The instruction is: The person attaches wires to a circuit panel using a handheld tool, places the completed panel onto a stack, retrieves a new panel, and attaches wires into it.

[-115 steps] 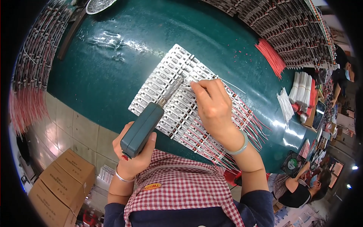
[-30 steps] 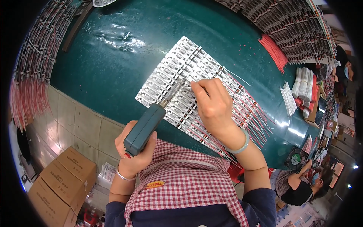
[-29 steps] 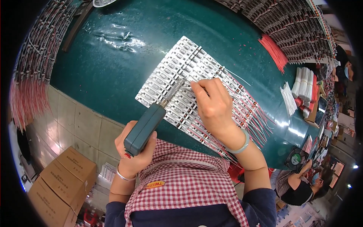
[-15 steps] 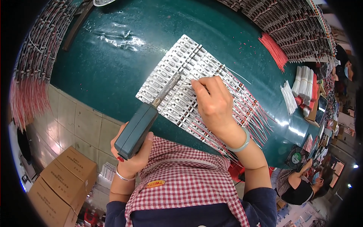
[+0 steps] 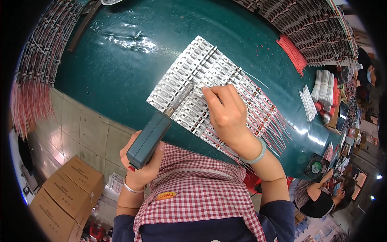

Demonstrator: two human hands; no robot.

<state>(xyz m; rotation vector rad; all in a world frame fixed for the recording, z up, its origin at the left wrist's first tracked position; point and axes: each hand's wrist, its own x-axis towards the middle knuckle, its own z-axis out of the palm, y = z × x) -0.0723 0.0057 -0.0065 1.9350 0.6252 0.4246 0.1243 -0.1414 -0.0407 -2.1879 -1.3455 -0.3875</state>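
Note:
My left hand [image 5: 146,168] is wrapped around the handle of a dark green soldering gun [image 5: 149,139]. Its long grey metal barrel lies over a panel of white metallic modules [image 5: 171,82], the tip close to my right fingertips. My right hand [image 5: 227,113] is closed in a pinch above the middle of the panel; what sits between the fingertips is too small to make out. Rows of modules fill the panel, and thin red and white wires [image 5: 274,131] trail from its right side. Part of the panel is hidden under my right hand.
A green-topped table [image 5: 109,76] carries the panel. Red wires [image 5: 291,54], white wire bundles [image 5: 322,88] and a small black fan [image 5: 315,167] lie to the right. Stacked strips hang at far left [image 5: 40,60]. Cardboard boxes [image 5: 68,193] stand lower left; a co-worker [image 5: 322,197] sits at right.
The soldering gun and my left hand have shifted slightly right. My right hand has dipped a little toward me, still pinched. The panel has barely moved.

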